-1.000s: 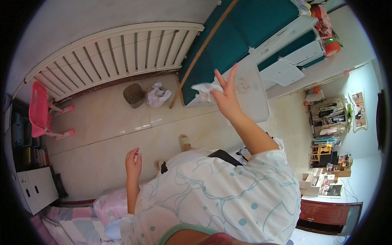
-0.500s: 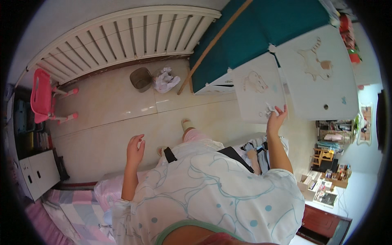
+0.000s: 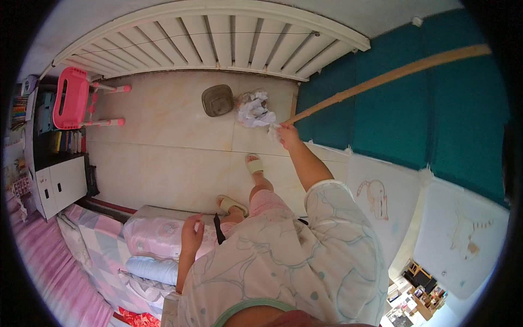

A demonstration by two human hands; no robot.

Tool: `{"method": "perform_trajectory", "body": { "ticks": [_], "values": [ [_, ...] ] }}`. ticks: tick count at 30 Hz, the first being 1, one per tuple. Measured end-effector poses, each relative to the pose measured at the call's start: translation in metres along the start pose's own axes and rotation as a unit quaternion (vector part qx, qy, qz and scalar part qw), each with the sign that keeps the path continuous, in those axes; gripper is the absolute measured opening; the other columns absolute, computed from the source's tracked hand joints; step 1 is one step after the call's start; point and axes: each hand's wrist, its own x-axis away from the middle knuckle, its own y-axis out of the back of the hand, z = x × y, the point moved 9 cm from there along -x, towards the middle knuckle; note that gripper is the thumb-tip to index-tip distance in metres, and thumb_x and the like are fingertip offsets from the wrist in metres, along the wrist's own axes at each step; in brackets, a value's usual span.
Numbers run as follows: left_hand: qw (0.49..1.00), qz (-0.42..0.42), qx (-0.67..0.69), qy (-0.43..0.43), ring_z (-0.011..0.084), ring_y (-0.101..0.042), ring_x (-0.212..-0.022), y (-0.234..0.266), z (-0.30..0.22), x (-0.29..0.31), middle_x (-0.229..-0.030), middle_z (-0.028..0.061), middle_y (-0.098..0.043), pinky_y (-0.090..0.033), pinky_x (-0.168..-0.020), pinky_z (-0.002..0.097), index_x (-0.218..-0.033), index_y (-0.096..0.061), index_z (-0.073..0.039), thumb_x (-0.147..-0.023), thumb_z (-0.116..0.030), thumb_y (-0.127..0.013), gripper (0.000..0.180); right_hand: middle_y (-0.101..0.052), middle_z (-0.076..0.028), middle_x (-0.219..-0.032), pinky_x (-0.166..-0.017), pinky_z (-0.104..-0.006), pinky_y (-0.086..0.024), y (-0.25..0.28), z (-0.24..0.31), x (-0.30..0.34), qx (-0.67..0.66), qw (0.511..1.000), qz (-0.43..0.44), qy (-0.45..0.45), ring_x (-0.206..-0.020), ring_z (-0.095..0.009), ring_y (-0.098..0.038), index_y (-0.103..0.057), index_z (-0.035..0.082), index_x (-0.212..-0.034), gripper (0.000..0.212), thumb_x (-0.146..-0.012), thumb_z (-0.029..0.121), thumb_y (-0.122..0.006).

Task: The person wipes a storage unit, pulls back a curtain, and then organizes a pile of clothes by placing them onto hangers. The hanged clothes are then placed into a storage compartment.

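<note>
At the top of the frame a white slatted rail curves across. Below it the floor is pale cream tile. In the upper left stands a bright pink chair, and under it a white cabinet. Near the upper middle sit a grey-brown bin and a white crumpled paper heap. The upper right is teal padding, crossed by a light wooden pole. Lower right, white panels carry tan animal drawings. The person's shirt is pale with faint green line patterns and teal dots. The lower left bedding is pink and lilac.
</note>
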Motion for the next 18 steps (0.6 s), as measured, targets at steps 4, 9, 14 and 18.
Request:
{"method": "perform_trajectory", "body": {
  "ticks": [4,9,14,18],
  "values": [
    [0.999,0.044,-0.031,-0.005,0.0326,-0.057,-0.088,-0.024,-0.035,-0.016,-0.097,0.017,-0.061,-0.046,-0.079,0.0383,-0.105,-0.06,-0.003,-0.08,-0.007,-0.059,0.025,-0.057,-0.009,-0.098,-0.076,-0.0374,-0.048,-0.015,0.035,-0.01,0.057,0.984,-0.159,-0.062,-0.088,-0.022,-0.056,-0.047,0.011,-0.122,0.049,-0.076,0.007,-0.065],
    [0.995,0.058,-0.072,-0.036,0.0335,-0.059,-0.086,-0.023,-0.063,-0.049,-0.093,0.0177,-0.061,-0.047,-0.077,0.0386,-0.103,-0.061,-0.004,-0.083,-0.013,-0.057,0.023,-0.048,-0.011,-0.113,-0.081,-0.0425,-0.043,0.04,0.053,-0.026,-0.041,0.998,-0.052,-0.009,-0.102,-0.025,-0.047,-0.037,0.013,-0.13,0.064,-0.074,0.011,-0.068],
    [0.992,0.027,-0.124,0.006,0.0339,-0.059,-0.067,-0.003,-0.069,-0.055,-0.072,0.0179,-0.061,-0.046,-0.061,0.0419,-0.097,-0.062,-0.004,-0.086,-0.021,-0.054,0.021,-0.035,-0.012,-0.136,-0.102,-0.0428,-0.032,0.081,0.148,0.103,-0.16,0.935,-0.302,0.094,-0.125,-0.027,-0.034,-0.027,0.016,-0.137,0.081,-0.07,0.003,-0.071],
    [0.986,0.021,-0.167,-0.012,0.0385,-0.057,-0.063,0.001,-0.085,-0.078,-0.065,0.0185,-0.059,-0.045,-0.058,0.045,-0.076,-0.058,-0.005,-0.086,-0.025,-0.054,0.023,-0.036,-0.011,-0.133,-0.101,-0.0372,-0.032,0.079,0.25,0.123,-0.043,0.894,-0.211,0.393,-0.122,-0.025,-0.036,-0.024,0.011,-0.138,0.084,-0.071,0.006,-0.074]
  ]
}}
